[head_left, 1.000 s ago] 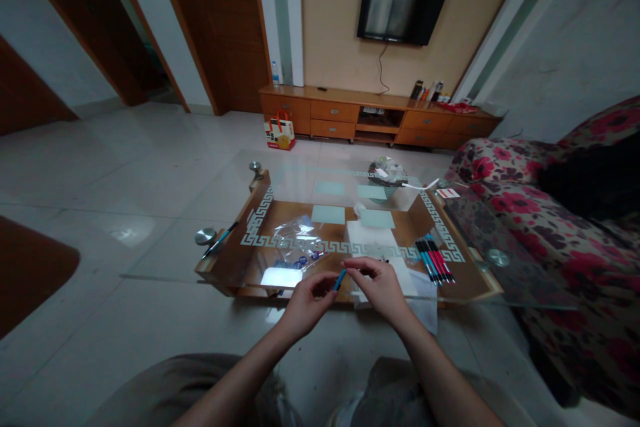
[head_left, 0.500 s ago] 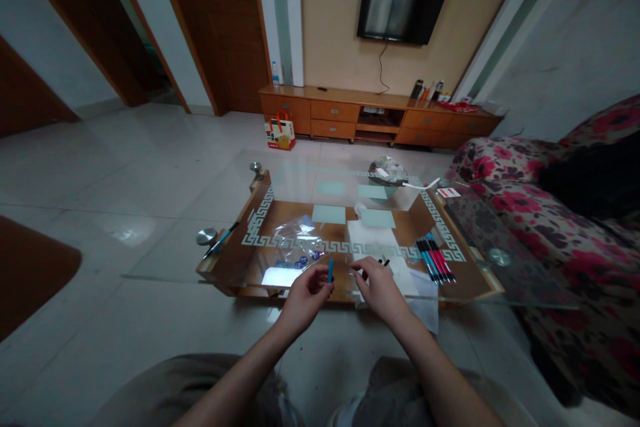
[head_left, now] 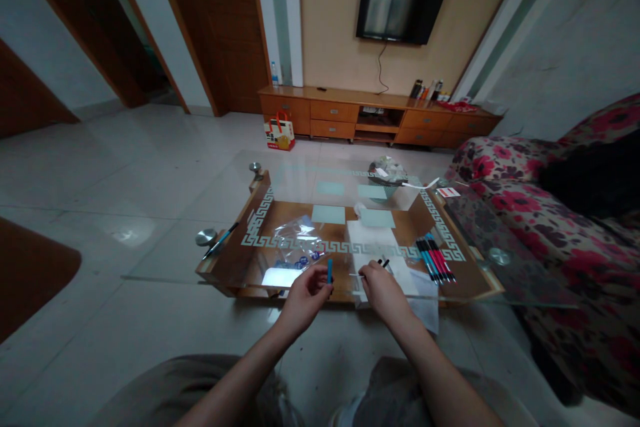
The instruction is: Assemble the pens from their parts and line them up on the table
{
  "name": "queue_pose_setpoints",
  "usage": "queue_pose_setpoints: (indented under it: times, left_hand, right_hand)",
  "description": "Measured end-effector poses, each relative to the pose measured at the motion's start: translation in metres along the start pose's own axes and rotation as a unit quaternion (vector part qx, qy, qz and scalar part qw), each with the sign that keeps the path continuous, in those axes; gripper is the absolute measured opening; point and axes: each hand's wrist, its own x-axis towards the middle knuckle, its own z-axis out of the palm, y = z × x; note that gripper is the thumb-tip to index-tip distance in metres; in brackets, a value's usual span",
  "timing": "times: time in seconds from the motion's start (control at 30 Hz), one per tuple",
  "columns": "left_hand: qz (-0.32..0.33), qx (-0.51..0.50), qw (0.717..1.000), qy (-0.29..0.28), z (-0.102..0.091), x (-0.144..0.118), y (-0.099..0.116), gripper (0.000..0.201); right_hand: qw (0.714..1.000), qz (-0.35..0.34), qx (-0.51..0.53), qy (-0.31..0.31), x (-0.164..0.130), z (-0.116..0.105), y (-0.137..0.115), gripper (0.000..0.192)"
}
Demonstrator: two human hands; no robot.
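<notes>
Nearest the camera, the person's two bare forearms reach forward over their knees to the near edge of a low glass-topped coffee table with a brown wooden frame (head_left: 260,210). The left hand (head_left: 303,297) is closed in a pinch around a short blue pen barrel (head_left: 330,271), holding it upright just above the glass. The right hand (head_left: 383,287) is curled, its fingertips pinching a thin pale refill-like rod (head_left: 356,275) that points left toward the blue barrel; the two parts are near each other but apart. Just beyond the right hand lie small black pen pieces (head_left: 384,263) on white sheets of paper (head_left: 373,240). To the right of these, a row of blue, red and black pens (head_left: 435,259) lies side by side on the glass. To the left, beyond the left hand, sits a clear plastic bag (head_left: 297,240) with small blue pieces in it. Further off, near the table's far edge, is a crumpled grey bundle (head_left: 387,170). A floral red sofa (head_left: 550,227) stands at the right, and a wooden television cabinet (head_left: 375,117) runs along the far wall beneath a black wall-mounted screen (head_left: 403,3).
</notes>
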Motion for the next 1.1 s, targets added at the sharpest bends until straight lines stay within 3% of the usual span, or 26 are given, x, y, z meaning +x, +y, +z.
queue_pose_setpoints:
  times: [0.57, 0.83, 0.97, 1.1]
  left_hand:
    - [-0.005, 0.001, 1.0, -0.004, 0.001, -0.001, -0.002, 0.029]
    - [-0.003, 0.0, 1.0, -0.009, 0.0, 0.0, -0.002, 0.027]
    - [-0.006, 0.006, 1.0, -0.005, 0.0, 0.0, 0.002, 0.025]
    - [-0.003, 0.007, 1.0, 0.0, 0.0, -0.001, 0.004, 0.023]
  right_hand:
    - [0.995, 0.045, -0.065, -0.056, 0.0, -0.008, -0.013, 0.027]
    - [0.99, 0.012, -0.116, -0.081, -0.005, -0.014, -0.02, 0.033]
    - [0.996, -0.011, -0.059, -0.069, -0.008, -0.013, -0.019, 0.023]
    - [0.993, -0.058, 0.097, -0.031, -0.01, -0.017, -0.019, 0.015]
